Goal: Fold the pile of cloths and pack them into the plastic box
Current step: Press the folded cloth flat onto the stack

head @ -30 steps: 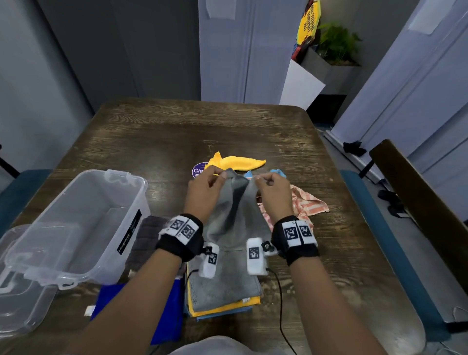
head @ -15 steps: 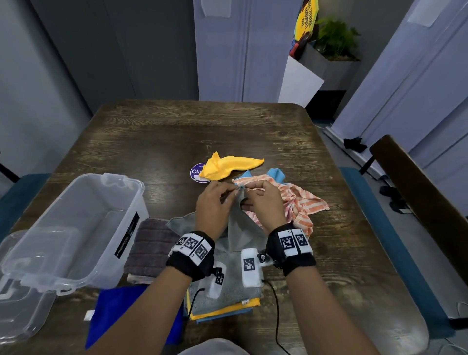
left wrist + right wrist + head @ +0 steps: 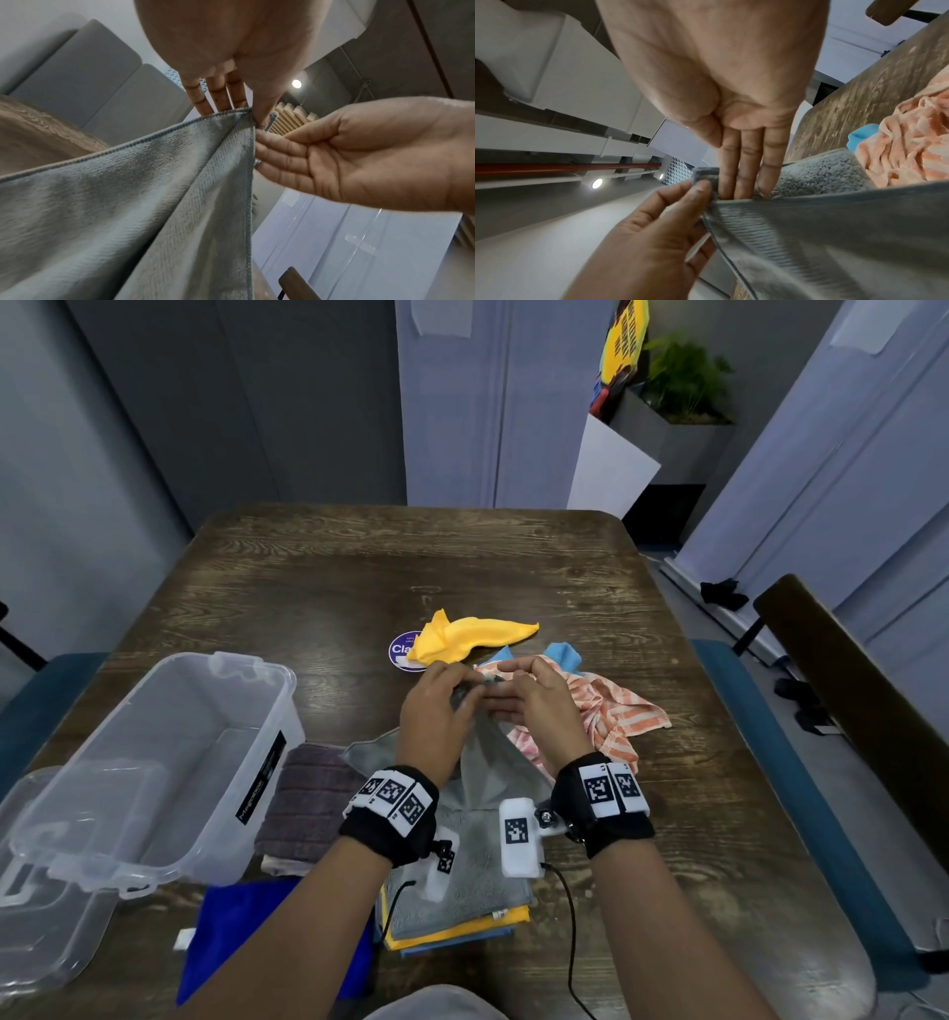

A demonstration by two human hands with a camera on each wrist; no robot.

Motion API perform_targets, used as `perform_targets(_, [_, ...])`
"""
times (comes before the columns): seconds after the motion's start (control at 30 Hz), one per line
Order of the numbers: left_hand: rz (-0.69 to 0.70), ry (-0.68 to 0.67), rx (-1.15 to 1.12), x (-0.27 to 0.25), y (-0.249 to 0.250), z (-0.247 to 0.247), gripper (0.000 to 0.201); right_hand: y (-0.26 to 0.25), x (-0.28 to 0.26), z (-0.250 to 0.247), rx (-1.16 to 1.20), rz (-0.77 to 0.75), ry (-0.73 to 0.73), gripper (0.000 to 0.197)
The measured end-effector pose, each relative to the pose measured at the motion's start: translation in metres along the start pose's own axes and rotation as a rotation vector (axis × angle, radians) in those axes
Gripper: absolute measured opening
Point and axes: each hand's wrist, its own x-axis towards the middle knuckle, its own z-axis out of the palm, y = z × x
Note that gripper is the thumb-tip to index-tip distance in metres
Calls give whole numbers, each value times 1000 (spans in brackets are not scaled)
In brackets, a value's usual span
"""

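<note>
A grey cloth (image 3: 488, 762) hangs doubled from my two hands above a stack of folded cloths (image 3: 462, 906). My left hand (image 3: 470, 693) pinches the cloth's top corners together between thumb and fingers (image 3: 246, 105). My right hand (image 3: 513, 698) lies next to it, its straight fingers (image 3: 741, 174) touching the cloth's edge (image 3: 250, 162); its thumb is off the cloth. The clear plastic box (image 3: 154, 762) stands open and empty at the left. The loose pile beyond my hands holds an orange striped cloth (image 3: 616, 716), a yellow cloth (image 3: 472, 634) and a light blue cloth (image 3: 562, 654).
The box lid (image 3: 41, 916) lies at the near left. A purple-grey towel (image 3: 308, 793) and a dark blue cloth (image 3: 246, 932) lie between the box and the stack. A round sticker (image 3: 400, 652) is on the wooden table (image 3: 359, 567). A chair (image 3: 847, 690) stands at the right.
My hands, which held two corners of the grey cloth apart and raised, have come together and moved lower and farther out. The left now holds the joined corners and the right's fingers have straightened.
</note>
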Motion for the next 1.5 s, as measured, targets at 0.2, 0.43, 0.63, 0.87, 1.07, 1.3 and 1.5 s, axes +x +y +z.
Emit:
perform_targets(0.2, [-42, 37, -185, 22, 33, -23, 6, 16, 11, -13, -302, -141, 81, 27])
perform_targets(0.43, [42, 66, -470, 48, 75, -65, 4, 11, 11, -27, -191, -116, 168, 55])
perform_targets(0.63, [29, 138, -546, 61, 59, -83, 15, -11, 5, -21, 105, -264, 41, 17])
perform_targets(0.87, [-137, 304, -426, 56, 24, -85, 4, -60, -7, -18, -71, -603, 98, 13])
perform_targets(1.07, [-190, 347, -511, 59, 25, -85, 4, -77, -16, -13, -203, -698, 98, 18])
perform_targets(1.3, [-192, 362, -556, 65, 23, -82, 4, -78, -16, -13, -279, -740, 130, 9])
perform_targets(1.5, [-233, 373, -543, 62, 22, -81, 9, -64, -16, -4, -130, -629, 117, 12])
